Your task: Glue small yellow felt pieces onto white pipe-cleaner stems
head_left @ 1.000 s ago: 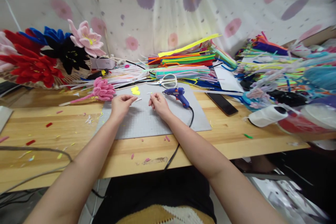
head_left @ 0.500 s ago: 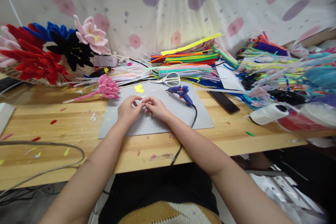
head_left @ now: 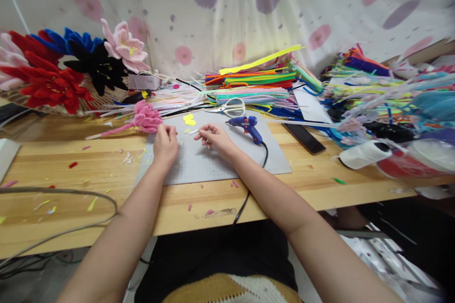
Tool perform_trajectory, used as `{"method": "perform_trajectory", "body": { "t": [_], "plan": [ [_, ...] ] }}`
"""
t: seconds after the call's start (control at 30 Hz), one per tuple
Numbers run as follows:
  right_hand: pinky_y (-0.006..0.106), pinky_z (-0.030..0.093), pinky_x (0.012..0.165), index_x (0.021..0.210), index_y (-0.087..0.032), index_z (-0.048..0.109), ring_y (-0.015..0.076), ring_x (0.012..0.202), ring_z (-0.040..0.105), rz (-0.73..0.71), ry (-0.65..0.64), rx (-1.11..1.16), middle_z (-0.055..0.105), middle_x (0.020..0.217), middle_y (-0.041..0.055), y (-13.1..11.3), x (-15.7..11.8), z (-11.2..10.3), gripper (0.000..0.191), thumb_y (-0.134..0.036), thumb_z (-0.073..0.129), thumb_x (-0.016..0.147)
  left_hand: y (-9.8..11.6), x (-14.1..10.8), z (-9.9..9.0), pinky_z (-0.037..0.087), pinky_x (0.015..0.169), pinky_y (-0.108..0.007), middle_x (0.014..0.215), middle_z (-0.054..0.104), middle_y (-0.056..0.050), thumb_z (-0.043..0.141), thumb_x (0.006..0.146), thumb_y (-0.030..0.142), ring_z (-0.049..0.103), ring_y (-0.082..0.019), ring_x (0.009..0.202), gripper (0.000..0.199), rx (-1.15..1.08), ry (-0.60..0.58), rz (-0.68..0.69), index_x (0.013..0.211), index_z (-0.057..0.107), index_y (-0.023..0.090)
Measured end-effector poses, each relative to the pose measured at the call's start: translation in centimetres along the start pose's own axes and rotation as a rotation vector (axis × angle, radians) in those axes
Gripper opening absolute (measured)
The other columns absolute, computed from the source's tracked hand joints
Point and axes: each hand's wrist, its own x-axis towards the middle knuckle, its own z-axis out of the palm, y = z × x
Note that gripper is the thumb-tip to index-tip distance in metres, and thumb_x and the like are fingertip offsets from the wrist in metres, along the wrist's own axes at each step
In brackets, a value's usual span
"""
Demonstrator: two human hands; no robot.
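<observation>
My left hand [head_left: 166, 144] is closed over the left part of the grey mat [head_left: 199, 168], just below the pink flower [head_left: 146, 117]; whatever its fingers hold is too small to name. Over the middle of the mat, my right hand [head_left: 213, 137] pinches a small white piece [head_left: 194, 132] that points left. Yellow pieces [head_left: 189, 120] lie on the mat above and between the hands. To the right of my right hand sits a blue glue gun [head_left: 246, 126], its nozzle facing left. White-handled scissors [head_left: 232, 107] rest at the mat's top edge.
Bundles of coloured pipe cleaners [head_left: 252, 80] line the back. Fuzzy flowers [head_left: 53, 85] stand at the left. A black phone [head_left: 304, 138] and a white bottle [head_left: 364, 154] lie at the right. A grey cable [head_left: 71, 192] crosses the left, and small scraps dot the wood.
My hands, together at the fingertips before, have moved apart. The left went left toward the pink flower, the right slightly right. The white piece now shows clearly at my right fingertips.
</observation>
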Motion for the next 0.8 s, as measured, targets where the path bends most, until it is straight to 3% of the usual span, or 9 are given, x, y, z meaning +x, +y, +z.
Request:
{"method": "perform_trajectory", "body": {
  "t": [0.1,0.27,0.4,0.53,0.67,0.8],
  "plan": [
    [0.015,0.033,0.043,0.076,-0.017,0.045,0.0043,0.048,0.046,-0.062,0.084,-0.171,0.061,0.066,-0.0022,-1.0,1.5,-1.0,0.011,-0.024,0.055,0.076,-0.8,1.0,-0.5,0.037,0.067,-0.028,0.065,0.051,0.000,0.032,0.087,0.028,0.049,-0.015,0.065,0.021,0.000,0.079,-0.035,0.069,0.041,0.022],
    [0.020,0.040,0.058,0.083,-0.018,0.048,0.0087,0.064,0.055,-0.120,0.083,-0.616,0.062,0.073,-0.0022,-1.4,5.1,-0.9,0.019,-0.015,0.059,0.069,-0.9,1.4,-1.4,0.036,0.064,-0.028,0.057,0.049,0.000,0.035,0.085,0.031,0.047,-0.015,0.058,0.031,0.039,-0.037,-0.099,0.057,0.043,0.021],
    [0.023,0.041,0.066,0.092,-0.018,0.050,0.0128,0.077,0.059,-0.138,-0.029,-0.975,0.066,0.085,-0.0005,-1.3,6.9,0.7,0.026,-0.010,0.055,0.068,-0.7,1.2,-1.7,0.038,0.065,-0.027,0.071,0.059,0.000,0.054,0.073,0.026,0.052,-0.014,0.064,0.007,0.042,-0.009,-0.085,0.069,0.053,0.020],
    [0.026,0.041,0.069,0.104,-0.019,0.049,0.0171,0.085,0.059,-0.133,-0.078,-1.234,0.066,0.098,0.0041,-1.5,7.7,2.0,0.036,-0.010,0.051,0.070,-0.6,1.0,-1.7,0.040,0.064,-0.026,0.078,0.062,0.001,0.065,0.064,0.028,0.053,-0.013,0.063,0.021,0.019,0.027,-0.104,0.081,0.054,0.020],
    [0.029,0.043,0.071,0.109,-0.018,0.047,0.0217,0.090,0.059,-0.098,-0.105,-1.352,0.064,0.103,0.0100,-1.5,8.1,2.5,0.038,-0.012,0.050,0.072,-0.5,1.0,-1.7,0.039,0.061,-0.026,0.069,0.062,0.000,0.064,0.065,0.041,0.054,-0.014,0.061,0.022,0.041,0.027,-0.150,0.069,0.058,0.020],
    [0.031,0.043,0.071,0.110,-0.017,0.046,0.0227,0.089,0.059,-0.079,-0.132,-1.305,0.064,0.102,0.0117,-1.4,8.1,2.4,0.038,-0.011,0.048,0.073,-0.4,0.9,-1.9,0.039,0.059,-0.027,0.065,0.065,-0.001,0.061,0.067,0.045,0.058,-0.016,0.060,0.026,0.013,-0.022,-0.207,0.069,0.065,0.020]
  ]
}}
